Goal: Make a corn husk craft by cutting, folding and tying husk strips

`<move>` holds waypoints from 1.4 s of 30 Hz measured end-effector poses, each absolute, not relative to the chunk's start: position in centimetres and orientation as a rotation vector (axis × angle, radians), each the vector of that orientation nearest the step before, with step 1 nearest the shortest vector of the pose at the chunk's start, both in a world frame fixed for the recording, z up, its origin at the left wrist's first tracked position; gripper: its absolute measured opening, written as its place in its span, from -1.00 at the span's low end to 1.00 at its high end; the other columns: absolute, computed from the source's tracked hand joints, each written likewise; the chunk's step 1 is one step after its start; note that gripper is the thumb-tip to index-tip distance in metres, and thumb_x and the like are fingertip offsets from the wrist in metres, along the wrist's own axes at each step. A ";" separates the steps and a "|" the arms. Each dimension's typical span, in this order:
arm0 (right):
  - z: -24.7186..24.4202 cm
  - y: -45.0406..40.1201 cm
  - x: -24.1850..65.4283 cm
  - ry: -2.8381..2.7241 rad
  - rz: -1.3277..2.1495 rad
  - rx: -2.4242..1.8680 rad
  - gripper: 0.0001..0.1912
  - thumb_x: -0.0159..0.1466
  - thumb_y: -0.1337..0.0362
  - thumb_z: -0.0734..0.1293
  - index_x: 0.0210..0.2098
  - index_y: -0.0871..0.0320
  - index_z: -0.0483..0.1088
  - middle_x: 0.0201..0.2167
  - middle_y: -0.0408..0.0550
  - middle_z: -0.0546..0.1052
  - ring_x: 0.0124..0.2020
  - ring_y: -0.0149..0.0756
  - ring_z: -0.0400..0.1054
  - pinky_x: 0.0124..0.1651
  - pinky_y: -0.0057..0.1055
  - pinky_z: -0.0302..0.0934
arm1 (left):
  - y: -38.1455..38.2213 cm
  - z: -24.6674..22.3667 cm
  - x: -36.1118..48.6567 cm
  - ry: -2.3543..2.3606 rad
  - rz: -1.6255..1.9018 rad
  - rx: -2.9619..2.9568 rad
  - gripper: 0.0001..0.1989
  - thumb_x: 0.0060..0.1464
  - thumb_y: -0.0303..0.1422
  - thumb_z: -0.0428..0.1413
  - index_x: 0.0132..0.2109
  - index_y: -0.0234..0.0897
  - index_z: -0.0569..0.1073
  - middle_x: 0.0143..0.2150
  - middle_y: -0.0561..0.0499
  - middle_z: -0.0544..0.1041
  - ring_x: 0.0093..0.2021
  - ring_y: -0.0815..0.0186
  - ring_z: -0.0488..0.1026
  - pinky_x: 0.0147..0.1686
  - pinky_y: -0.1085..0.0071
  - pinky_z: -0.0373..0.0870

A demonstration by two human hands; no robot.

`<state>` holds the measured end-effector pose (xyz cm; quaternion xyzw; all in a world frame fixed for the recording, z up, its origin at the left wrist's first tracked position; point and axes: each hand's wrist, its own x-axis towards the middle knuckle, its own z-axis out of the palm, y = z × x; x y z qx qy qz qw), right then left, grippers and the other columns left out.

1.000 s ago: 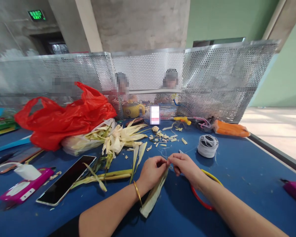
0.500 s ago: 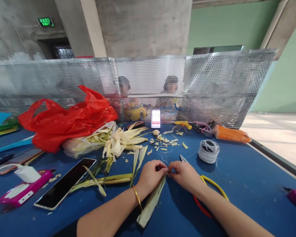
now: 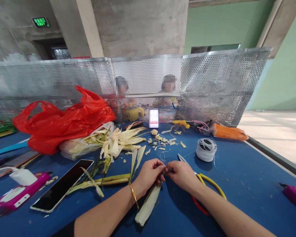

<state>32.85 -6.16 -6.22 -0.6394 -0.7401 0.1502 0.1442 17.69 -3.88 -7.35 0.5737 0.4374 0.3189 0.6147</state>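
Note:
My left hand, with a gold bangle at the wrist, is closed at the upper end of a pale corn husk. The husk slants down toward me over the blue table. Fingertip to fingertip with it, my right hand is pinched; whatever it grips is too small to make out. Scissors with yellow and red handles lie partly under my right hand and forearm, the blade tip showing beyond the knuckles. Fine white threads lie just past my fingers. A spool of white string stands to the right.
Loose husks and a red plastic bag are heaped at left. Nearer lie a phone and a magenta glue gun. Husk scraps, a yellow tool and an orange packet sit before a perforated metal screen.
Both hands stay together, with the left fingers now curled lower over the husk's top end. The whole view has shifted slightly, so things appear a little further left.

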 end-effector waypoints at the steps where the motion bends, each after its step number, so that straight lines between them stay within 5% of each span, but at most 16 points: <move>1: -6.1 -6.2 32.9 -2.139 0.447 -1.837 -0.87 0.16 0.28 0.27 -0.39 0.06 0.48 -0.39 -0.10 0.56 -0.32 -0.27 0.37 -0.38 -0.44 -0.02 | -3.9 -7.2 17.7 0.990 0.724 1.295 -0.80 -0.02 -0.24 0.13 -0.37 -0.29 0.36 -0.56 0.11 0.44 -0.62 0.46 0.34 -0.59 0.53 0.23; 5: -5.1 -6.5 33.7 -2.201 0.459 -1.803 -0.77 0.13 0.23 0.32 -0.19 0.08 0.44 -0.44 -0.09 0.51 -0.40 -0.27 0.32 -0.43 -0.45 -0.08 | -3.7 -6.9 17.6 0.980 0.685 1.259 -0.83 -0.01 -0.32 0.16 -0.39 -0.32 0.33 -0.51 0.07 0.48 -0.58 0.46 0.41 -0.58 0.55 0.28; 8: -4.4 -6.6 34.4 -2.263 0.406 -1.778 -0.89 0.18 0.26 0.27 -0.40 0.11 0.43 -0.52 -0.10 0.45 -0.46 -0.32 0.23 -0.45 -0.43 -0.13 | -3.6 -6.9 17.6 1.044 0.651 1.249 -0.86 0.00 -0.37 0.16 -0.40 -0.34 0.36 -0.55 0.08 0.46 -0.61 0.47 0.40 -0.59 0.56 0.28; 11: -4.0 -6.4 34.8 -2.225 0.496 -1.727 -0.80 0.17 0.29 0.26 -0.58 0.14 0.33 -0.62 -0.17 0.34 -0.54 -0.39 0.13 -0.48 -0.43 -0.15 | -3.6 -6.9 17.7 1.074 0.641 1.225 -0.89 -0.01 -0.41 0.17 -0.42 -0.36 0.39 -0.56 0.06 0.48 -0.62 0.46 0.41 -0.59 0.55 0.30; 16: -4.8 -5.8 34.1 -1.901 1.011 -1.434 -0.75 0.15 0.16 0.29 -0.58 0.16 0.35 -0.65 -0.24 0.30 -0.57 -0.46 0.07 -0.51 -0.49 -0.09 | -3.7 -6.7 17.6 1.066 0.642 1.244 -0.87 -0.02 -0.41 0.16 -0.47 -0.37 0.44 -0.60 0.05 0.47 -0.62 0.46 0.39 -0.57 0.54 0.29; 25: -6.2 -5.8 32.3 -1.322 1.275 -1.392 -0.74 0.04 0.11 0.35 -0.58 0.20 0.43 -0.67 -0.21 0.38 -0.65 -0.53 0.04 -0.58 -0.52 -0.08 | -3.2 -6.9 17.2 0.978 0.573 1.300 -0.86 -0.09 -0.37 0.19 -0.51 -0.35 0.48 -0.59 0.06 0.47 -0.59 0.46 0.38 -0.52 0.52 0.30; 35: -6.7 -5.5 32.6 -1.194 1.341 -1.339 -0.74 0.00 0.13 0.40 -0.45 0.23 0.53 -0.73 -0.26 0.32 -0.68 -0.54 0.04 -0.60 -0.52 -0.06 | -3.2 -6.6 16.9 0.989 0.503 1.318 -0.90 -0.10 -0.39 0.18 -0.40 -0.37 0.52 -0.51 0.05 0.51 -0.54 0.45 0.44 -0.47 0.53 0.33; 42: -5.8 -5.4 33.4 -1.241 1.131 -1.308 -0.61 0.04 0.14 0.36 -0.17 0.20 0.50 -0.62 -0.23 0.40 -0.62 -0.49 0.18 -0.55 -0.52 0.06 | -3.3 -6.6 17.1 1.026 0.545 1.289 -0.78 -0.13 -0.26 0.26 -0.43 -0.37 0.50 -0.53 0.03 0.51 -0.56 0.44 0.41 -0.48 0.50 0.35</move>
